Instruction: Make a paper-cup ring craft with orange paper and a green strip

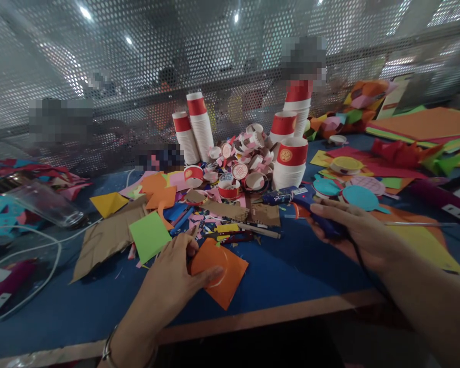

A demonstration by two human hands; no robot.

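Observation:
My left hand point(172, 273) grips an orange square of paper point(233, 266) near the table's front edge, its thumb lying over the top and its fingers curled at the left side. A pale ring shows on that paper, partly under the thumb. My right hand point(347, 230) is wrapped around the handle of a blue hot glue gun point(302, 197), whose nozzle points left and whose black cord hangs down past my wrist. Just left of my left hand lies a green paper square point(150, 237). Pens and a cutter-like tool point(258, 230) lie beyond the orange paper.
Stacks of red-and-white paper cups point(289, 163) flank a heap of cut cup pieces point(253, 148) before a perforated metal screen point(222, 66). Cardboard point(103, 237), a clear glass point(48, 202) and white cable point(57, 260) lie left. Cyan discs point(362, 197) and coloured paper point(425, 122) lie right.

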